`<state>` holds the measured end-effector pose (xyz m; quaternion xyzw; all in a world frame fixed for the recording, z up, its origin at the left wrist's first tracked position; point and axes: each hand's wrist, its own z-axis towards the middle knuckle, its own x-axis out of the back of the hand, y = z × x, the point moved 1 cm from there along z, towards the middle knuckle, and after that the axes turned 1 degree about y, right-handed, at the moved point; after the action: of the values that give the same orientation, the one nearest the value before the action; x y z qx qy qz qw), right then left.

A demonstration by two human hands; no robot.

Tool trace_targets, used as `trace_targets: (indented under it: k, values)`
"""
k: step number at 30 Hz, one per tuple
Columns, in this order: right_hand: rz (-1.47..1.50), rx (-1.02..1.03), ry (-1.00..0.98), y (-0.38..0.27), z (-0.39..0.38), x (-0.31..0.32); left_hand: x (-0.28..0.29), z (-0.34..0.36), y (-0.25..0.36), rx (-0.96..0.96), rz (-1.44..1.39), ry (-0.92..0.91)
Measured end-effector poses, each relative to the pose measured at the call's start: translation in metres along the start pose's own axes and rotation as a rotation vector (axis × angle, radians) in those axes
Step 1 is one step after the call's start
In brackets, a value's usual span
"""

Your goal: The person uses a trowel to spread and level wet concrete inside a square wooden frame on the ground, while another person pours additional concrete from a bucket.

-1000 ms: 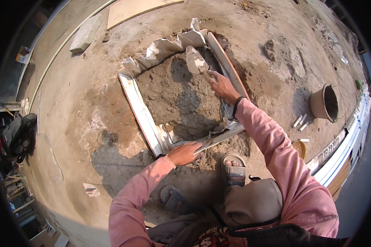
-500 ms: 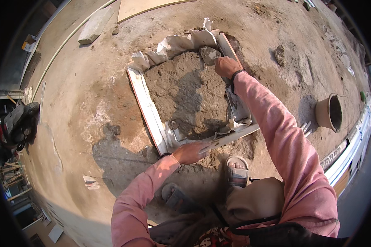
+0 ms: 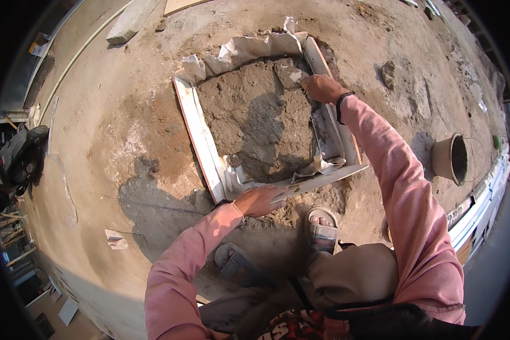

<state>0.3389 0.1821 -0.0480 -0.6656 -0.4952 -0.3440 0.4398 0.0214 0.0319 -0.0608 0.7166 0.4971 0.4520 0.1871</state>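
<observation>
My right hand (image 3: 322,88) grips a trowel whose muddy blade (image 3: 288,73) lies on wet grey mortar (image 3: 226,113) at the far right corner of a square frame. My left hand (image 3: 256,200) holds the near board (image 3: 328,175) at its left part, fingers partly hidden. The left board (image 3: 195,136) is white with a reddish edge, and crumpled white sheeting (image 3: 238,51) stands along the far side. The right board (image 3: 317,56) runs beside my right hand.
A beige bucket (image 3: 447,158) stands at the right, near long white strips (image 3: 487,192). A concrete block (image 3: 124,22) and a pale hose (image 3: 71,62) lie at the upper left. A motorbike (image 3: 14,158) is at the far left. My sandalled feet (image 3: 323,232) are below the frame.
The trowel came down from a raised, tilted position into the far right corner of the mortar. The near board's right end now juts farther right. The whole view has shifted slightly.
</observation>
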Motion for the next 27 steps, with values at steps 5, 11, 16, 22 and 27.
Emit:
trace_targets:
  k: [5,11,16,22,27]
  values:
    - [-0.117,0.102,-0.106,0.036,-0.046,-0.006,0.007,0.004,0.012,0.017,0.077,0.009]
    - [-0.255,0.168,-0.178,-0.023,-0.077,0.062,-0.003,-0.005,0.002,-0.006,0.067,0.088]
    - [-0.226,0.338,0.154,-0.053,-0.107,-0.024,0.001,0.002,0.005,-0.051,0.081,0.054]
    - [-0.3,0.114,0.086,-0.002,-0.141,-0.054,0.001,-0.008,0.007,-0.011,0.024,0.047]
    - [-0.222,0.277,-0.093,0.04,-0.134,-0.027,0.009,-0.002,0.013,-0.008,0.02,0.023]
